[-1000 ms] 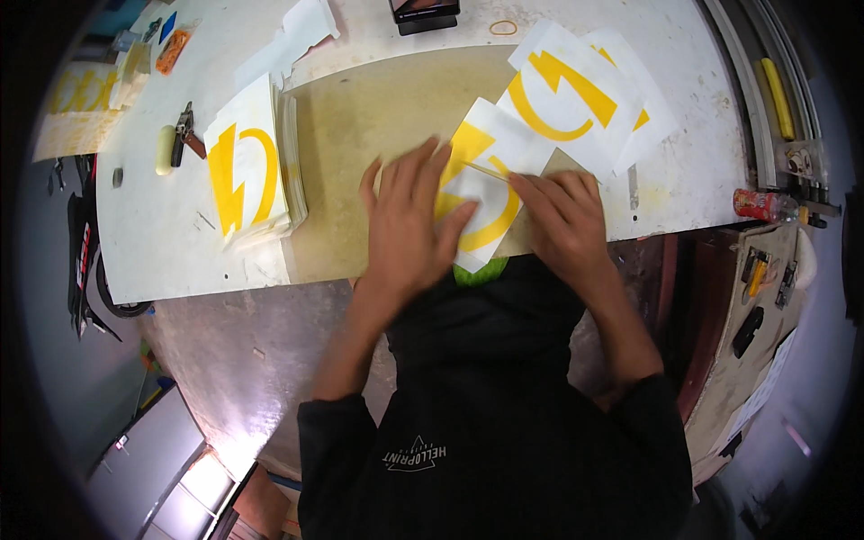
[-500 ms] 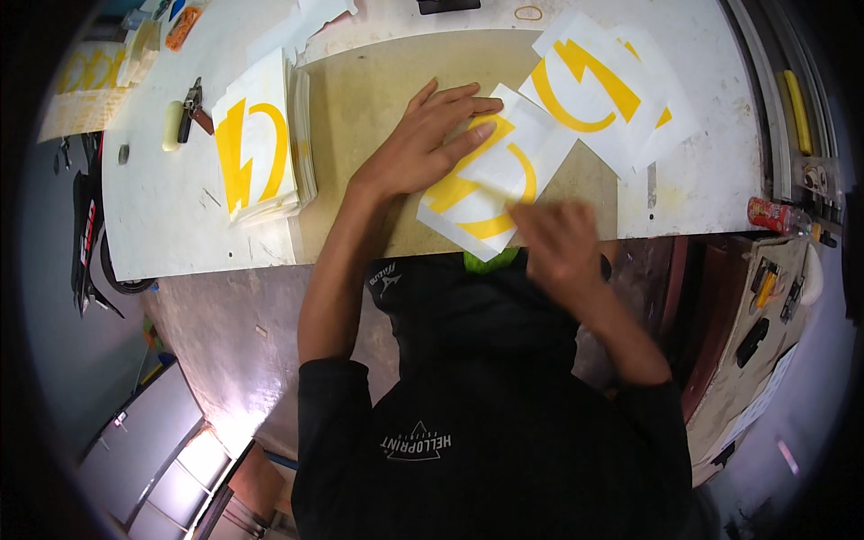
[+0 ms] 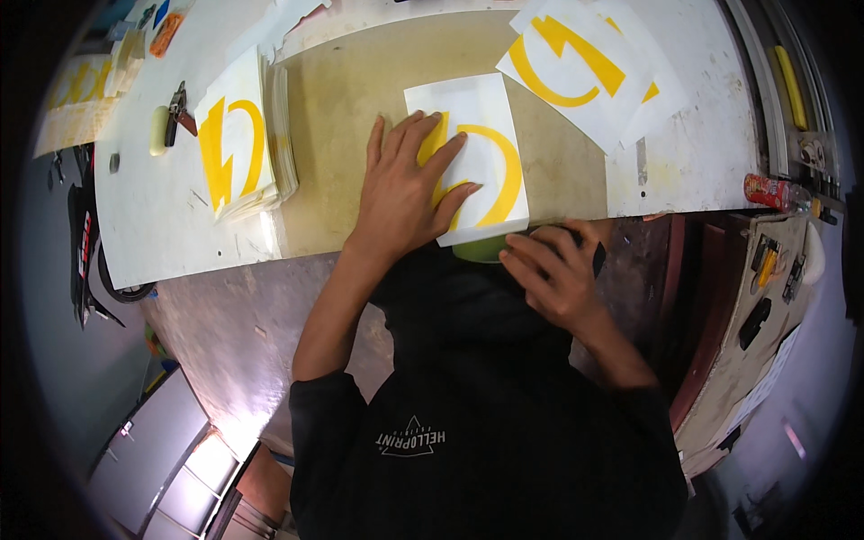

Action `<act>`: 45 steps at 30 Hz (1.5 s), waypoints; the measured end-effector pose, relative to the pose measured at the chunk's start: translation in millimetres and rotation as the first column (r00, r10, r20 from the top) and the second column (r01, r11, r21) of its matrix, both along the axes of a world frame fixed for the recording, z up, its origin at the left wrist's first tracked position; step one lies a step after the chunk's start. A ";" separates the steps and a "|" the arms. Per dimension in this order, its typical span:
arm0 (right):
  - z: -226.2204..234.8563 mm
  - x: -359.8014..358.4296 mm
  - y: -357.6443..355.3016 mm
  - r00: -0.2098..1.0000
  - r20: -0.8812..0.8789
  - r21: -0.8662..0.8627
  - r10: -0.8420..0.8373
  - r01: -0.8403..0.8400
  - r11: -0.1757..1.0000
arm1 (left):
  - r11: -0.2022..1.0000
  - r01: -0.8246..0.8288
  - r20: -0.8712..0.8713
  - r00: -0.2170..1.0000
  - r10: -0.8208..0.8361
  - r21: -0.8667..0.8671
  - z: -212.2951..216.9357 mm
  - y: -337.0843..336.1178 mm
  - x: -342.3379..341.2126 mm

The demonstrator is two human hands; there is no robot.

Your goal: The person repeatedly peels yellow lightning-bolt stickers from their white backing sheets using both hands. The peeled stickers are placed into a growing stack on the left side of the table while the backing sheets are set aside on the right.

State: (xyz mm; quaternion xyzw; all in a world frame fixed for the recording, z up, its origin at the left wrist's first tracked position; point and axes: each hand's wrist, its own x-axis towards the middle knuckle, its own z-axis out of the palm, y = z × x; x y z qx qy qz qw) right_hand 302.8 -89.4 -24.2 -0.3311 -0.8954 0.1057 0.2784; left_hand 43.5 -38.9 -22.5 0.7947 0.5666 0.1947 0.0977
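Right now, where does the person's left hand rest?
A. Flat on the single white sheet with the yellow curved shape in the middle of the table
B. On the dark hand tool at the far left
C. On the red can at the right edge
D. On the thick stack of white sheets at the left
A: the left hand lies spread flat on the single white sheet with the yellow curved shape, apart from the stack of white sheets.

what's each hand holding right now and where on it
The left hand presses flat on the left half of the white sheet with a yellow mark. What the right hand grips cannot be told.

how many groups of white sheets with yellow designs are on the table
3: one white sheet with a yellow design under the left hand, a stack at left, overlapping sheets upper right; stacked sheets hide others.
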 end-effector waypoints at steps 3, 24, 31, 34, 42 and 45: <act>5.6 -0.7 19.2 0.999 0.017 -0.055 0.043 -0.042 0.998 | 1.000 0.002 0.045 0.999 -0.002 -0.003 -5.0 -2.3 0.2; -8.4 63.5 37.0 0.801 -0.121 -0.216 -0.586 0.555 0.803 | 0.985 0.169 0.176 0.971 -0.161 -0.030 7.3 -22.3 -5.2; -1.1 68.0 57.7 0.763 0.079 0.259 -0.641 0.605 0.753 | 0.974 0.040 0.685 0.717 0.129 -0.224 11.4 -33.6 17.0; -11.1 46.0 75.1 0.878 -0.045 -0.003 -0.476 0.477 0.879 | 0.932 -0.208 0.954 -0.077 0.288 -0.298 31.7 -26.1 -14.5; -19.2 -7.0 91.4 0.932 0.088 -0.052 -0.351 0.356 0.933 | 0.843 -0.420 0.502 0.837 0.217 0.335 99.9 -35.6 -121.3; -15.8 -8.7 68.2 0.958 0.068 -0.088 -0.278 0.283 0.955 | 0.841 -0.472 0.266 0.874 0.406 0.266 88.6 -50.5 -149.1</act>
